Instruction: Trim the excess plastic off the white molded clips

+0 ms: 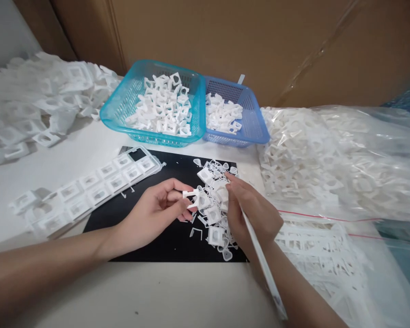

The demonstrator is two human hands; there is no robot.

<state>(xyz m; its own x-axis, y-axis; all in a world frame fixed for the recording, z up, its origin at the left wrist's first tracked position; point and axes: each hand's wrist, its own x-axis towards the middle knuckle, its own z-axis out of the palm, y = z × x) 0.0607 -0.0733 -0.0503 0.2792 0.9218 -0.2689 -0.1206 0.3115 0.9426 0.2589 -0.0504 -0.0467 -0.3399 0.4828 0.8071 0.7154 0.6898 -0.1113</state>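
My left hand pinches a small white plastic part between thumb and fingers, over the black mat. My right hand is closed round a long, thin white tool, whose rear end points down toward the front right. The tool's tip is hidden behind the fingers. Under and between both hands lies a pile of white square parts, rings and thin scraps on the mat's right side. A white tray holding square white parts in two rows lies slanted to the left, overlapping the mat.
Behind the mat stand a teal basket and a blue basket, both holding white parts. A large heap of white parts is at the back left. Clear bags of white parts lie at right, with white frames nearer.
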